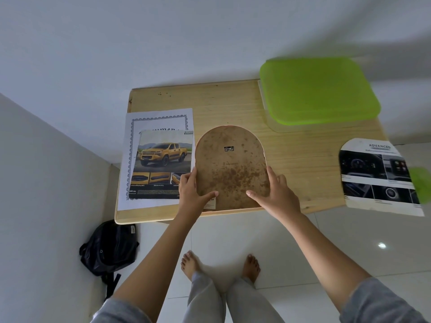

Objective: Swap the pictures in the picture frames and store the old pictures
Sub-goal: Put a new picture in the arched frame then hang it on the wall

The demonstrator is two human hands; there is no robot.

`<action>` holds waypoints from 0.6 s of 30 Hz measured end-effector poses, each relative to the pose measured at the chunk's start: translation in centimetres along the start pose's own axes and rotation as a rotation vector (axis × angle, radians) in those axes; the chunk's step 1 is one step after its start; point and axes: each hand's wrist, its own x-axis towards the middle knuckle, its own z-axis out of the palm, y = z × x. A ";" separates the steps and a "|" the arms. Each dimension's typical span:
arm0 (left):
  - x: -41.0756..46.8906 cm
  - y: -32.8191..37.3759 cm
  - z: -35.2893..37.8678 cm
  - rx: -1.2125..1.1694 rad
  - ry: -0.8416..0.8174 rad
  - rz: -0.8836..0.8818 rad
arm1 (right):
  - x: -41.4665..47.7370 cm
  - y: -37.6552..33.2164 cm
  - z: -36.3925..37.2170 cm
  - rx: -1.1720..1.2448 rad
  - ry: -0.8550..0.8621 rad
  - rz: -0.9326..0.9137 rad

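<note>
An arch-shaped picture frame [229, 164] lies face down near the table's front edge, showing its stained brown backboard and a small metal hanger. My left hand [192, 191] grips its lower left edge, thumb on the backboard. My right hand [276, 191] grips the lower right edge the same way. To the left lies a yellow pickup-truck picture [162, 159] on top of a white bordered certificate sheet [140, 123]. An arch-cut car-interior picture [377, 176] lies at the table's right end, hanging over the edge.
A clear plastic box with a green lid [319, 92] stands at the back right of the wooden table [298, 150]. A black backpack [109, 247] sits on the floor by the left wall. White walls close in behind and to the left.
</note>
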 end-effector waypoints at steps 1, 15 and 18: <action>0.0 -0.1 0.1 -0.001 0.002 -0.002 | 0.0 0.0 0.0 -0.005 0.002 0.000; -0.1 0.6 -0.3 0.061 -0.012 -0.006 | 0.1 0.1 0.0 0.061 0.029 -0.007; 0.3 1.4 -0.5 0.147 0.024 0.051 | 0.2 -0.2 -0.3 -0.011 0.128 -0.072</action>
